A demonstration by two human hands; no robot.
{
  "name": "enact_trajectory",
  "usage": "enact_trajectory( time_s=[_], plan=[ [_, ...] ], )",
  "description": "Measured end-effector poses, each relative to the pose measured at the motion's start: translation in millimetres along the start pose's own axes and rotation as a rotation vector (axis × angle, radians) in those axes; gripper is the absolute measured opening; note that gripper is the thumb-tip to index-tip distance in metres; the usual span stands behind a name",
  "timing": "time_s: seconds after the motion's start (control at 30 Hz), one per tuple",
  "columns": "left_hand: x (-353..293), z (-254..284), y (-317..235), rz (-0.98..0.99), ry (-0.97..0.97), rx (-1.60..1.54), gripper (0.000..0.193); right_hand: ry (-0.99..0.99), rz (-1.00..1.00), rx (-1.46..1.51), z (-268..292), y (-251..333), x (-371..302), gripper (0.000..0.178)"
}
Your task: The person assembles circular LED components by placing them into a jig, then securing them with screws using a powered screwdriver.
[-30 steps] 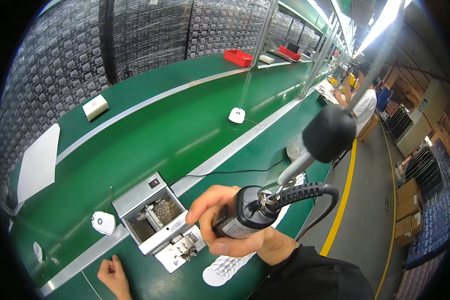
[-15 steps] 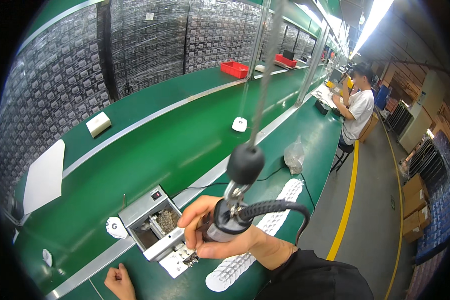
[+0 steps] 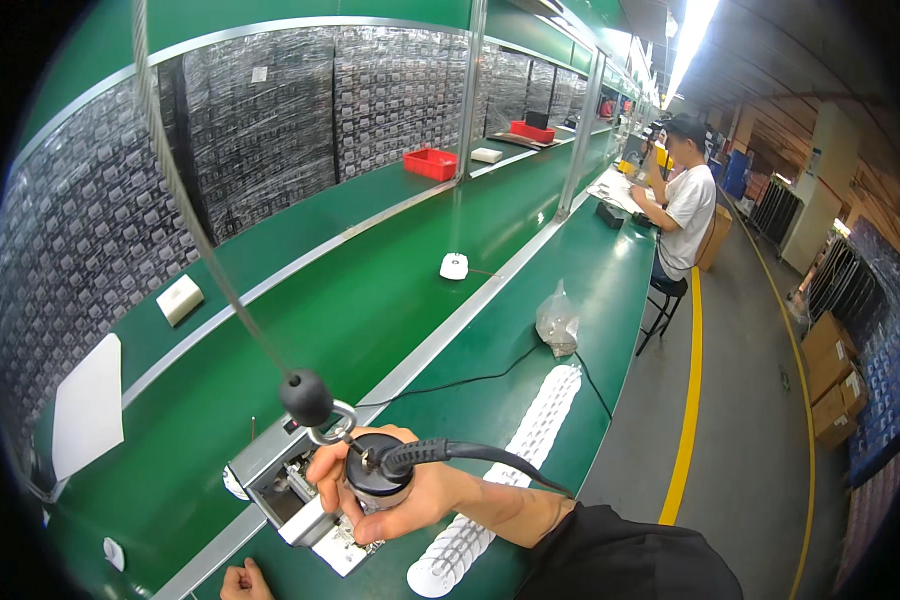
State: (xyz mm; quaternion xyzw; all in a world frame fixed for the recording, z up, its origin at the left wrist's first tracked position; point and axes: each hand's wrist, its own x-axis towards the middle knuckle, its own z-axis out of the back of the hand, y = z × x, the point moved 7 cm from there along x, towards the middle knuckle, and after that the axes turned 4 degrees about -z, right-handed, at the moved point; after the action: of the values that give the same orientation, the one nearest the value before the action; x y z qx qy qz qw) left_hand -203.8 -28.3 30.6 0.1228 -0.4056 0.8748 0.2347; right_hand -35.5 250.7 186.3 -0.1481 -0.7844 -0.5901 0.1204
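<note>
R hand (image 3: pixel 422 500) now sits farther over the open metal box (image 3: pixel 308 527) on the green desk (image 3: pixel 590 320), gripping a hanging corded tool (image 3: pixel 380 478), so its hidden tip is prob. near the box front; L hand (image 3: pixel 247 583) cut off, can't tell if closed

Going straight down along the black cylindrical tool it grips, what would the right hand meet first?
Probably the flat silver metal plate fronting the grey rectangular metal box. The tip of the tool is hidden below the right hand, so the gap, if any, is unclear.
</note>
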Motion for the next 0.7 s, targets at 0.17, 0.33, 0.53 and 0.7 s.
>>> enact_trajectory(
  time_s=[0.17,0.33,0.53,0.7],
  plan=[
    [-3,-2,-2,0.017,0.029,-0.013,0.028,0.007,-0.040,0.073,-3,-1,-2,0.058],
    [-10,-1,25,0.045,-0.015,-0.044,0.031,0.127,-0.115,0.027,-8,-12,7,0.065],
    [0,-16,-7,0.031,-0.058,-0.097,0.035,0.129,-0.067,-0.105,11,19,-7,0.076],
    [-2,3,-6,0.064,-0.088,-0.058,0.033,0.170,-0.041,-0.057,5,7,3,0.081]
  ],
)
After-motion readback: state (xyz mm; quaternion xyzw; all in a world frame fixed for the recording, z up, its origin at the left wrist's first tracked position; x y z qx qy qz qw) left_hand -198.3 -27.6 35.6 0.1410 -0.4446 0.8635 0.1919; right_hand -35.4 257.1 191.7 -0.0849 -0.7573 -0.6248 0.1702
